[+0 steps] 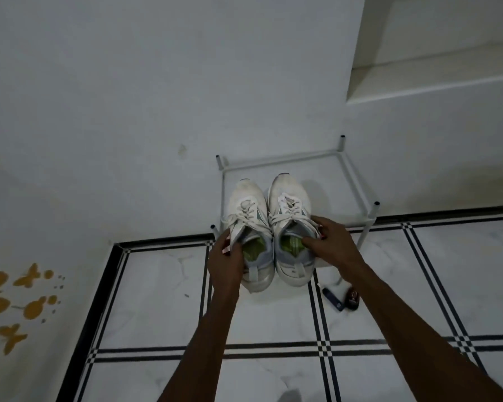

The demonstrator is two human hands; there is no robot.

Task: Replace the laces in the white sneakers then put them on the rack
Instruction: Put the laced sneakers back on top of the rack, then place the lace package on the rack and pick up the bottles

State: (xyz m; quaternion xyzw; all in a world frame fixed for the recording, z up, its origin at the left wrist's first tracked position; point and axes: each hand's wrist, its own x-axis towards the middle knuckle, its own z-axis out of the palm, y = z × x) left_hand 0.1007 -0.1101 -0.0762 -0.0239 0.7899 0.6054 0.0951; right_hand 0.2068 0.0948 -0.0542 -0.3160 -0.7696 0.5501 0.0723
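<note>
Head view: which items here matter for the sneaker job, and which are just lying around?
Job:
left sneaker, held by left hand
right sneaker, held by right hand
rack

Lying about:
dark blue object on floor
small dark red object beside it

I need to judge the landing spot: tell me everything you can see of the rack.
The rack is a low open frame of thin white tubes, metal by the look, with four upright posts capped dark at the top. It stands on the floor against the wall. No solid shelf surface shows; wall and floor are visible through it. The two sneakers, toes toward the wall, are over its front left part, held by the left hand and right hand. Whether they rest on it cannot be told.
</note>
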